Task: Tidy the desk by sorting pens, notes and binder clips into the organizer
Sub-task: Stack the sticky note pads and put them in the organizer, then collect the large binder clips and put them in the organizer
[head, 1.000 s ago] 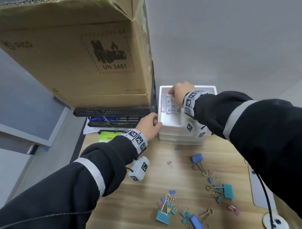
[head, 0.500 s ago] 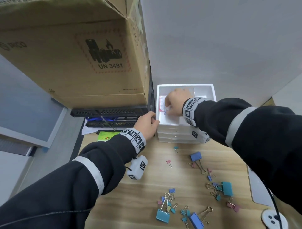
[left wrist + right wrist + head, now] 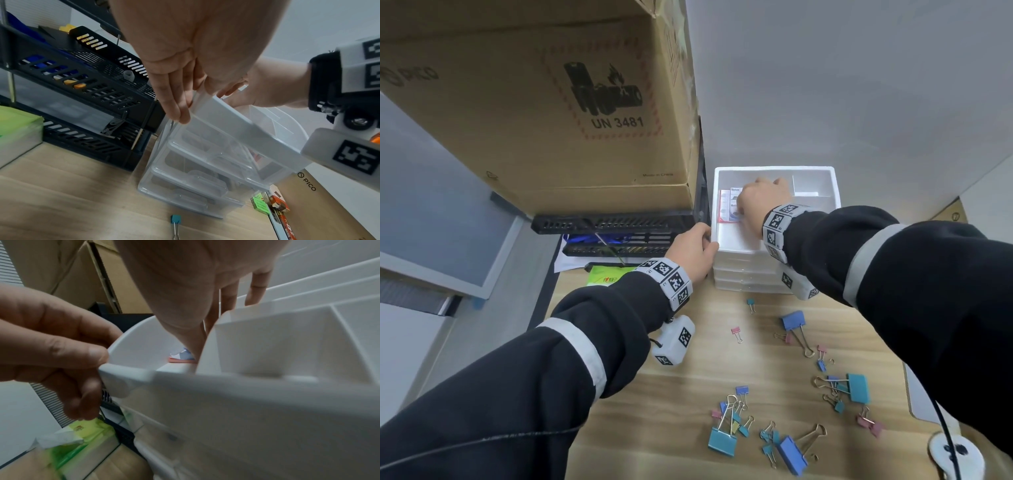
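Observation:
A white organizer with clear drawers stands at the back of the desk, its top tray open upward. My right hand reaches down into that tray, and its straight fingers rest on a notes pad lying at the tray's left. The pad has a pink base. My left hand pinches the organizer's front-left corner, fingers along the side wall and thumb over the rim. Several binder clips lie scattered on the wood, among them a large teal one. No pens are visible.
A big cardboard box sits on a black letter tray just left of the organizer. A green packet lies in front of that tray. A white pad and a round white device lie at the desk's right edge.
My right hand came down onto the notes in the tray, then shifted slightly right, uncovering the pad's left part. My left hand has stayed at the organizer's corner.

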Available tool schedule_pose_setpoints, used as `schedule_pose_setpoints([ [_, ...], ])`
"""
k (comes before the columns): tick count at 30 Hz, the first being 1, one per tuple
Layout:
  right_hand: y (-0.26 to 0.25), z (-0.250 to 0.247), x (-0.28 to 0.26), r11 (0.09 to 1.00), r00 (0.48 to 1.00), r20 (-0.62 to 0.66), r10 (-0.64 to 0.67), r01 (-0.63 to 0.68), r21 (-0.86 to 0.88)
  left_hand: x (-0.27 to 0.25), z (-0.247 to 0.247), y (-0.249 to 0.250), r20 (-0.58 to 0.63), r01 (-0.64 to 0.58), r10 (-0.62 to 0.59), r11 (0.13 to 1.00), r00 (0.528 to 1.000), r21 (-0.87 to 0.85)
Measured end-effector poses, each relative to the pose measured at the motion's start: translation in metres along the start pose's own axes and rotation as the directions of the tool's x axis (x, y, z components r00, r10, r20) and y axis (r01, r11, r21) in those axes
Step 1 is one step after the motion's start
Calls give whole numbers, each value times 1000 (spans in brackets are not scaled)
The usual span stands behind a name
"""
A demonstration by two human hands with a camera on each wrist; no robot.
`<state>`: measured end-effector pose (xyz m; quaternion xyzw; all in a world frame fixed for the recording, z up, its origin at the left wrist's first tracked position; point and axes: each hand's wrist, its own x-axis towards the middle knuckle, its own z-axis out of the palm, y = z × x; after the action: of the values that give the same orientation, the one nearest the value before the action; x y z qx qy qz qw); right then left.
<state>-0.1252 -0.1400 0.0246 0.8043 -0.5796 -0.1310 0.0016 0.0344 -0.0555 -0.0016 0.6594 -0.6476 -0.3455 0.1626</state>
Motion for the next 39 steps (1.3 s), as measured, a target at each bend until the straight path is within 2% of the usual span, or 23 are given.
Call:
schedule_pose_setpoints([
  [4,-1,3,-6,998,999,-38,-8,11,57,0,1,1,2,21,-21,1000,1000,10],
  [7,3,3,-18,979,992,-124,-7,32,201,-3,5,3,-7,61,-61,998,998,23],
  [11,10,7,-40,888,966,-256,36,87,452,-10,11,5,-46,96,-94,993,995,63],
  [14,17,13,-63,843,947,-319,23,153,516,-19,19,2,-28,138,-136,987,990,86],
  [17,21,19,-90,790,952,-306,7,182,586,-31,30,-5,136,204,-226,966,965,157],
  [19,24,25,-112,752,960,-280,25,167,638,-43,44,-10,287,219,-278,950,917,223],
  [21,25,36,-131,735,964,-263,27,159,659,-57,60,-16,379,206,-315,931,870,301],
  [23,27,59,-147,739,983,-181,21,107,666,-71,78,-27,435,171,-357,896,826,410],
  [26,34,109,-166,793,997,79,15,-60,607,-94,106,-43,512,169,-439,855,739,490],
  [27,38,127,-172,814,982,189,23,-128,566,-101,115,-47,532,176,-460,849,711,498],
  [29,46,161,-185,853,917,393,65,-256,456,-114,127,-55,555,170,-487,834,674,525],
  [31,52,184,-196,887,849,513,125,-328,326,-120,135,-63,573,158,-509,820,642,551],
  [33,53,204,-204,908,805,572,157,-345,238,-124,142,-71,577,169,-528,811,623,560],
  [36,53,219,-214,933,793,582,181,-326,153,-130,152,-77,563,167,-544,795,622,583],
  [39,51,236,-221,926,762,602,237,-365,98,-143,165,-75,553,160,-554,782,622,602],
])
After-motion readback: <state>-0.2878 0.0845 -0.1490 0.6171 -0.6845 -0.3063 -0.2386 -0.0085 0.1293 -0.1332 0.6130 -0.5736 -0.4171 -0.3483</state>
